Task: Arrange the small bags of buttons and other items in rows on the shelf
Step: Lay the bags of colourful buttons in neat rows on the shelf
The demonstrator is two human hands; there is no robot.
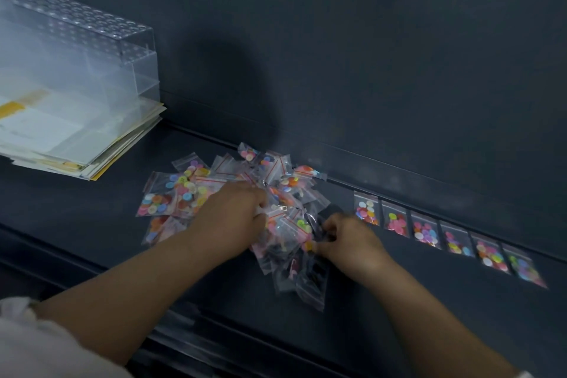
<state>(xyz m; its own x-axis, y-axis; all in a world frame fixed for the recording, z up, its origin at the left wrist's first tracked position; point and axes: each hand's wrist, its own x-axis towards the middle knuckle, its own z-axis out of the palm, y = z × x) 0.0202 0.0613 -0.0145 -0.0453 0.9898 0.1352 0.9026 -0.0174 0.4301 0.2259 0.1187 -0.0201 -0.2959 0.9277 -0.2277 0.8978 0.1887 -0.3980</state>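
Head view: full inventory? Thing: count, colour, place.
row of button bags: six, clear with multicoloured buttons, side by side along the shelf's back edge, right.
pile of bags: many, uncounted, clear with red seal strips and multicoloured buttons, shelf centre.
dark-filled bags: a few, clear with dark contents, near side of the pile.
plastic rack: one, clear, holed top, rear left.
paper stack: one, white and yellow, left, at the rack's base.
shelf: one, dark grey.
left hand: fingers curled on bags in the pile.
right hand: pinches a dark-filled bag at the pile's right edge.
sleeve: pale, bottom left.
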